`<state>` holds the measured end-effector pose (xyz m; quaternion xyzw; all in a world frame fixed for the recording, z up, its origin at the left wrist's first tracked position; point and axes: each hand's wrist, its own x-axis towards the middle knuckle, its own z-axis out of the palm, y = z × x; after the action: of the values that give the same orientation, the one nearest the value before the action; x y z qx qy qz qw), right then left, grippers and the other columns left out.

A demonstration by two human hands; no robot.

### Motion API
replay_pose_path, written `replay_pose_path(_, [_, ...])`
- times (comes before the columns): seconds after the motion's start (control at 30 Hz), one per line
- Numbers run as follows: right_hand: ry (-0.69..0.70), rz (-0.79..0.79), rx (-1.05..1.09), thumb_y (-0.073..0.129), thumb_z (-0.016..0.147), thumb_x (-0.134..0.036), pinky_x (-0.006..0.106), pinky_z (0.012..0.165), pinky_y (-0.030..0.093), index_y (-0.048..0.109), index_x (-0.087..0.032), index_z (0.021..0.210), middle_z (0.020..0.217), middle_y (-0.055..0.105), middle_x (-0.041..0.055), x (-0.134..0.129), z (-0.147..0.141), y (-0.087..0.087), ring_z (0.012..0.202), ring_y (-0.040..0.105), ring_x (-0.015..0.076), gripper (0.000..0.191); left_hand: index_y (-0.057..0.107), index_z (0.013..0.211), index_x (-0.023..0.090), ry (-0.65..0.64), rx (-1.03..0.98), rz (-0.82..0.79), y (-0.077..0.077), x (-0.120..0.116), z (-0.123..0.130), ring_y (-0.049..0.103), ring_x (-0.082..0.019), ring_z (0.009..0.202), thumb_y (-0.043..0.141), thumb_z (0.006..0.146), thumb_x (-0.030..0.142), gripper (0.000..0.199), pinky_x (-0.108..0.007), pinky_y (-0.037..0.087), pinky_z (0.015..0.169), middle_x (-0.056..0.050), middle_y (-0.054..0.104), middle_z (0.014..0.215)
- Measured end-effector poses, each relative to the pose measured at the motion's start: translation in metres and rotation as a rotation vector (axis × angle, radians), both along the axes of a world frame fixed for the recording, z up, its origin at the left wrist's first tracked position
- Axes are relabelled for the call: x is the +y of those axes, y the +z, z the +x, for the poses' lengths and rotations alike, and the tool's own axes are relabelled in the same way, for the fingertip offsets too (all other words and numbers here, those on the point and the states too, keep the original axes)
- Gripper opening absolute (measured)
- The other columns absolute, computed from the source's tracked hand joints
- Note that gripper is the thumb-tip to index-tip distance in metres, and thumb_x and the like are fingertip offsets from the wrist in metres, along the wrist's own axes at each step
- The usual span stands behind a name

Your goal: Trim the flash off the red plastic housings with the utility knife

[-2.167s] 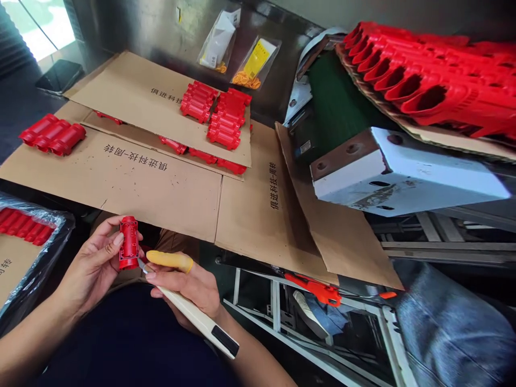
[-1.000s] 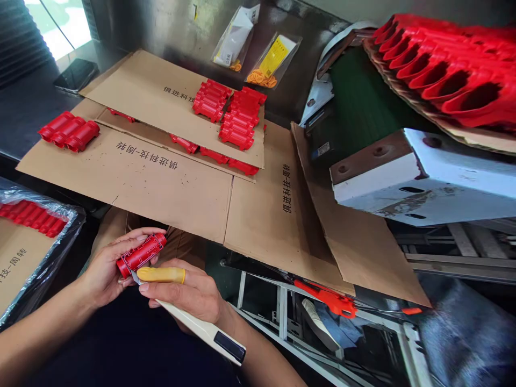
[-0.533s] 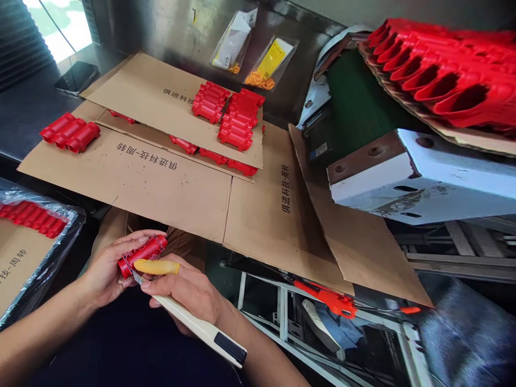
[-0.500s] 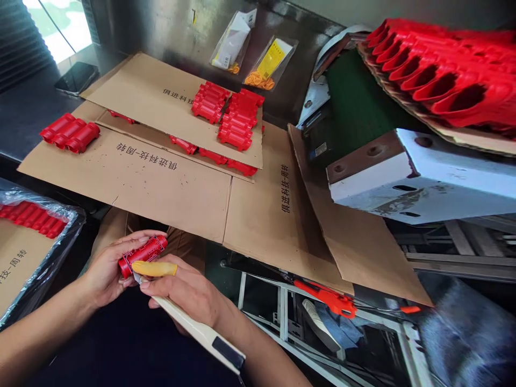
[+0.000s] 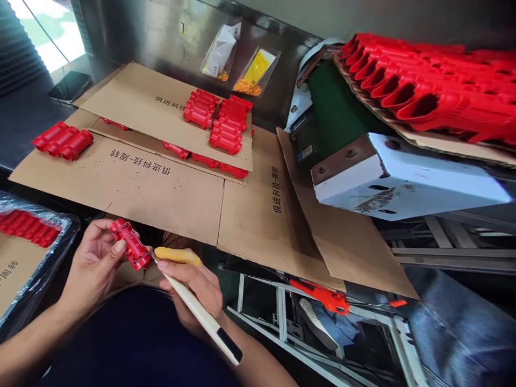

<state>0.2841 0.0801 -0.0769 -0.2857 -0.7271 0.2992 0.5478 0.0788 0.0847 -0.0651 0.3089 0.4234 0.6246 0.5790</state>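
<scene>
My left hand point(image 5: 93, 258) is closed round a red plastic cylindrical part point(image 5: 131, 243), its thumb pressed on the side of the part. Thin dark lines outline shapes on the part's surface. In my right hand point(image 5: 197, 285) is a knife with a long cream handle point(image 5: 197, 306), black near its end. A yellow finger cot point(image 5: 177, 255) covers the index finger of that hand. The knife's small metal tip is at the lower right end of the red part; whether it touches cannot be made out.
Three similar red parts point(image 5: 62, 141) lie on the cardboard point(image 5: 177, 199), with more on a raised sheet point(image 5: 137, 91). Bags point(image 5: 257, 70) of orange finger cots lie behind. At right, many red parts point(image 5: 443, 86) sit above a green conveyor point(image 5: 342, 102). A lined box point(image 5: 68, 228) stands left.
My left hand has turned the red part, so its near end now points down toward the right hand. The knife tip has shifted right to that end. The view has moved slightly.
</scene>
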Motion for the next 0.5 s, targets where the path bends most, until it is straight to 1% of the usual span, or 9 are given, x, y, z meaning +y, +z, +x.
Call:
replay_pose_path(0.07, [-0.021, 0.053, -0.007, 0.066, 0.106, -0.012, 0.039, 0.096, 0.070, 0.070, -0.019, 0.136, 0.126, 0.080, 0.0159, 0.000, -0.003, -0.003, 0.117, 0.078, 0.0246, 0.032, 0.071, 0.106, 0.026, 0.034, 0.052, 0.076, -0.004, -0.002, -0.002, 0.084, -0.020, 0.085, 0.092, 0.088, 0.027, 0.027, -0.032, 0.071, 0.081, -0.001, 0.083, 0.103])
replay_pose_path(0.13, [-0.046, 0.094, -0.023, 0.065, 0.106, -0.010, 0.041, 0.094, 0.071, 0.069, -0.017, 0.137, 0.124, 0.079, 0.0173, 0.000, -0.005, -0.004, 0.115, 0.078, 0.0253, 0.033, 0.071, 0.105, 0.026, 0.061, 0.096, 0.118, -0.007, -0.004, -0.004, 0.085, -0.021, 0.089, 0.090, 0.089, 0.024, 0.026, -0.033, 0.071, 0.086, -0.001, 0.084, 0.107])
replay_pose_path(0.23, [-0.054, 0.115, -0.035, 0.067, 0.104, -0.009, 0.041, 0.091, 0.071, 0.070, -0.016, 0.135, 0.124, 0.079, 0.0189, 0.000, -0.006, -0.003, 0.111, 0.078, 0.0253, 0.032, 0.070, 0.108, 0.026, 0.080, 0.151, 0.137, -0.009, -0.009, -0.006, 0.085, -0.020, 0.100, 0.090, 0.089, 0.020, 0.027, -0.030, 0.068, 0.096, -0.001, 0.085, 0.112])
replay_pose_path(0.3, [-0.051, 0.126, -0.036, 0.067, 0.104, -0.009, 0.041, 0.089, 0.072, 0.070, -0.016, 0.136, 0.123, 0.079, 0.0182, 0.001, -0.006, -0.003, 0.109, 0.078, 0.0252, 0.033, 0.069, 0.109, 0.027, 0.067, 0.173, 0.133, -0.010, -0.011, -0.007, 0.085, -0.020, 0.103, 0.088, 0.091, 0.021, 0.027, -0.030, 0.067, 0.100, -0.001, 0.085, 0.114])
replay_pose_path(0.37, [-0.052, 0.141, -0.035, 0.066, 0.105, -0.010, 0.041, 0.088, 0.073, 0.070, -0.017, 0.137, 0.121, 0.079, 0.0172, 0.001, -0.006, -0.002, 0.109, 0.079, 0.0256, 0.033, 0.068, 0.109, 0.028, 0.047, 0.195, 0.125, -0.010, -0.013, -0.008, 0.085, -0.021, 0.102, 0.087, 0.092, 0.023, 0.026, -0.032, 0.069, 0.098, 0.000, 0.084, 0.116])
replay_pose_path(0.43, [-0.050, 0.150, -0.039, 0.066, 0.105, -0.010, 0.041, 0.088, 0.073, 0.070, -0.016, 0.137, 0.120, 0.080, 0.0173, 0.002, -0.006, -0.002, 0.109, 0.079, 0.0260, 0.033, 0.067, 0.109, 0.028, 0.042, 0.213, 0.122, -0.010, -0.013, -0.008, 0.086, -0.023, 0.099, 0.088, 0.092, 0.025, 0.027, -0.033, 0.070, 0.092, 0.001, 0.083, 0.117])
replay_pose_path(0.5, [-0.045, 0.157, -0.044, 0.066, 0.105, -0.009, 0.041, 0.089, 0.073, 0.070, -0.014, 0.136, 0.119, 0.080, 0.0181, 0.002, -0.007, -0.002, 0.111, 0.079, 0.0263, 0.032, 0.067, 0.107, 0.027, 0.066, 0.238, 0.104, -0.010, -0.013, -0.008, 0.086, -0.025, 0.096, 0.091, 0.089, 0.027, 0.030, -0.034, 0.072, 0.087, 0.000, 0.083, 0.115])
